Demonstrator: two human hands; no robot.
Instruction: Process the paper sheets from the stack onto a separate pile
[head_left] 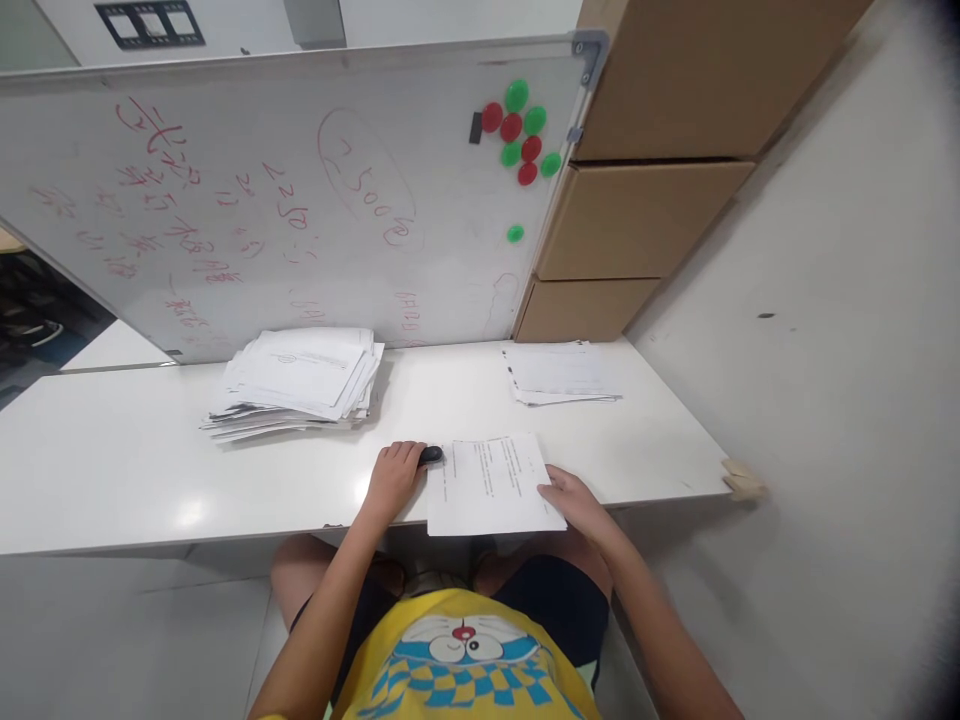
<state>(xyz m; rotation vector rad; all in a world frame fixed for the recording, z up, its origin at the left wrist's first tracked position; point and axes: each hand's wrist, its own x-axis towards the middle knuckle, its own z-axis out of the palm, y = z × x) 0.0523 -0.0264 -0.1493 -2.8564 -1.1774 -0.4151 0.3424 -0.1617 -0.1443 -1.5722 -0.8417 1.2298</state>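
Observation:
Printed sheets of paper [491, 490] lie at the front edge of the table, their lower edge reaching a little over it. My left hand [397, 475] is closed around a small black stapler [431, 455], whose end meets the upper left corner of the sheets. Most of the stapler is hidden by my fingers. At the right side of the sheets, my right hand [571, 498] pinches their edge, thumb on top. Whether a staple is in the paper cannot be made out.
A tall, uneven paper stack [300, 375] stands behind and left on the white table [135, 450]. A thinner paper pile [559, 370] lies at the back right. Behind are a whiteboard [435, 270] with magnets and stacked cardboard boxes [600, 220]; a wall [825, 300] bounds the right.

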